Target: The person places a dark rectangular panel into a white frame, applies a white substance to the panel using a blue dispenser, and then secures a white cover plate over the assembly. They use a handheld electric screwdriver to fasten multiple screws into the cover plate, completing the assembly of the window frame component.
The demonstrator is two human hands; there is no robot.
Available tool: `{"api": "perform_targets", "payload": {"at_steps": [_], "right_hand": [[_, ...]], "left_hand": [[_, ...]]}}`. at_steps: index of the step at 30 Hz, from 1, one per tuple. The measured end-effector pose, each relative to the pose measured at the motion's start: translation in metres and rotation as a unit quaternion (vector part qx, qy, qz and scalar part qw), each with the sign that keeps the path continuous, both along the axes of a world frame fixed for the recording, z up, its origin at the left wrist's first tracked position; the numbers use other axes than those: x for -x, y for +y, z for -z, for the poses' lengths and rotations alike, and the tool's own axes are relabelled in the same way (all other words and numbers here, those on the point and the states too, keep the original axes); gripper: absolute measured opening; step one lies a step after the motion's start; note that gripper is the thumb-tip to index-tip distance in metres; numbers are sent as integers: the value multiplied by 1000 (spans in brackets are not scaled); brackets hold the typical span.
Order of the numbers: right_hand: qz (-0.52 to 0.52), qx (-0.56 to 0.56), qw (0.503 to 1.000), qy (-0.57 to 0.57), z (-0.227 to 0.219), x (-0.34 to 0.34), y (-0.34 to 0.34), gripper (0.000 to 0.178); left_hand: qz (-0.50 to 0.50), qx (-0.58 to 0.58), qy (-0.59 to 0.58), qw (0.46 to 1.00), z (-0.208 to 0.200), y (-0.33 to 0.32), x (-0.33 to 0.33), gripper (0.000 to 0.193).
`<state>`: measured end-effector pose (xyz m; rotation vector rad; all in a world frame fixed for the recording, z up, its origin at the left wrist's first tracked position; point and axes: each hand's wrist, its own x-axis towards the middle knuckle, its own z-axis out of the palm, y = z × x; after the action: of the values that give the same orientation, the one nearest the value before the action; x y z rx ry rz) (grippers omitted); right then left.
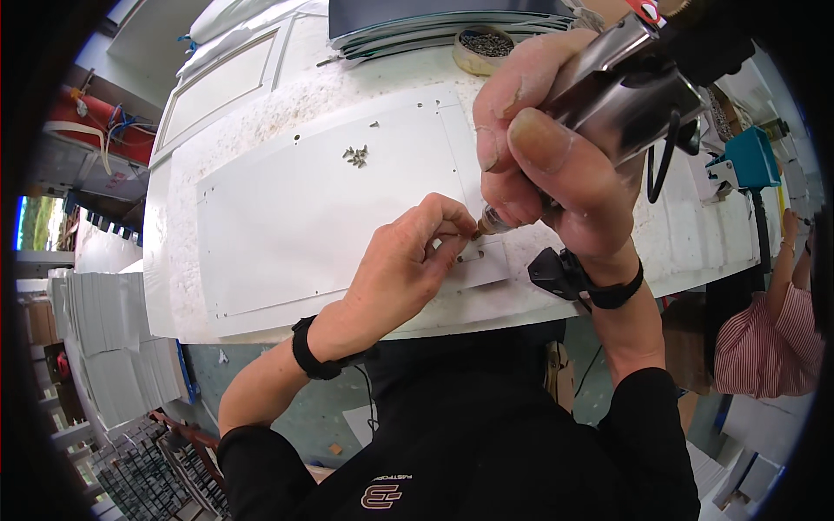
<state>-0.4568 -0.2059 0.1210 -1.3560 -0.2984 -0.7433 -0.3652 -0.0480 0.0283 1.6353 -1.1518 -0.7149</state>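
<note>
Right fingers (527, 76) grip tightly while left fingers (447, 207) bend.

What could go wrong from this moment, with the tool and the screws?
The metallic tool in the right hand points its tip close to the left hand; a slip might hurt the fingers. The loose screws on the white panel could scatter if bumped.

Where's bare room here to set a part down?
Widest: the left part of the white panel, bordered by the screw pile, the panel's left edge and the left hand. Crowded: the panel's near right corner, where the left hand is by the driver in the right hand; and beyond the panel, a bowl of fasteners and stacked sheets.
</note>
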Motion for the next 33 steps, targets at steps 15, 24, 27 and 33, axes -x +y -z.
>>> {"api": "perform_targets", "payload": {"at_steps": [15,24,27,33], "right_hand": [[-45,35,996,67,20,-7,3,27],[-32,24,999,-37,9,4,-18,26],[1,18,999,-48,14,0,-28,24],[20,-29,999,-13,12,3,-38,25]], "left_hand": [[-2,9,-43,999,-7,7,1,20],[-154,-16,-231,961,-33,7,-79,11],[-151,-51,-368,916,-38,-12,-107,13],[-95,-100,-483,865,-20,-37,-121,12]]}}
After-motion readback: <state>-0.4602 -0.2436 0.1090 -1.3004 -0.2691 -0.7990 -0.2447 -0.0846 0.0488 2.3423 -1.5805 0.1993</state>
